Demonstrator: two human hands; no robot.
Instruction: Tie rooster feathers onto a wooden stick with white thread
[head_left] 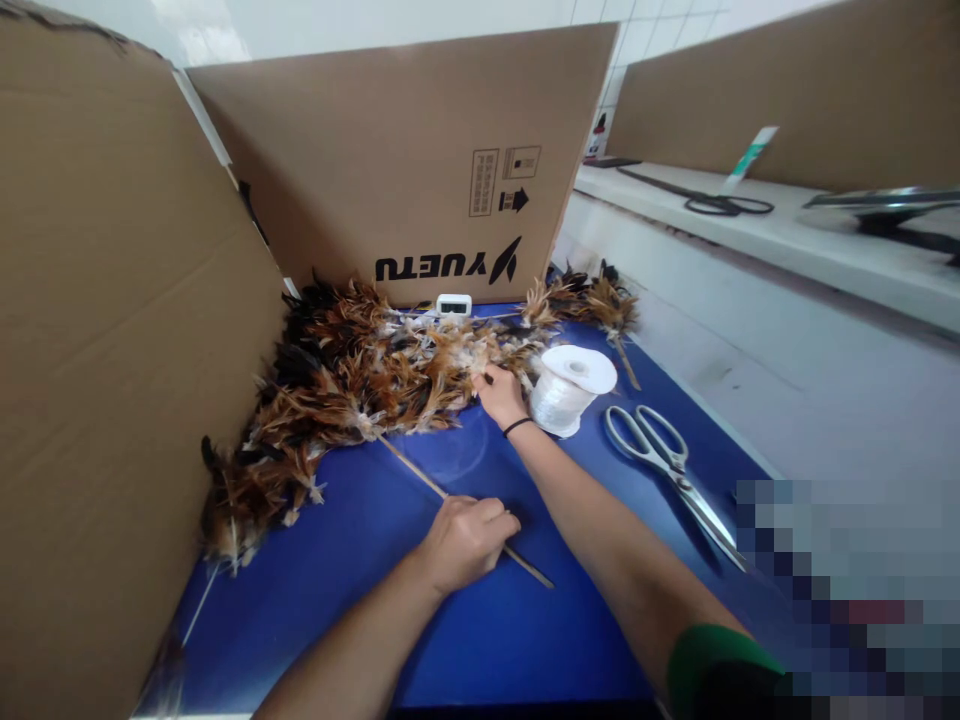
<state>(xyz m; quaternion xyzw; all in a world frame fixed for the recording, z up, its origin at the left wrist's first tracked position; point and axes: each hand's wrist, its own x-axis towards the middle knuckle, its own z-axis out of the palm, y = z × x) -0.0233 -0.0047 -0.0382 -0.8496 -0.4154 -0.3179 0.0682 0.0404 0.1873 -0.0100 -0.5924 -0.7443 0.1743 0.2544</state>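
My left hand (469,540) is closed around a thin wooden stick (414,468), which slants up and left. Brown and black feathers (352,418) are gathered at the stick's far end, where pale material shows around it. My right hand (501,396) reaches to the edge of a large pile of brown, black and cream feathers (397,365). Its fingers are pinched together on feathers there; the fingertips are partly hidden among them. Close beside that hand stands a white spool of clear thread or tape (562,400).
Scissors (675,470) lie on the blue table (360,620) at the right. A small white digital display (454,306) stands before a cardboard panel (390,160). Another cardboard wall (112,350) rises at left. More scissors (724,204) and a glue stick (752,158) are on the right ledge.
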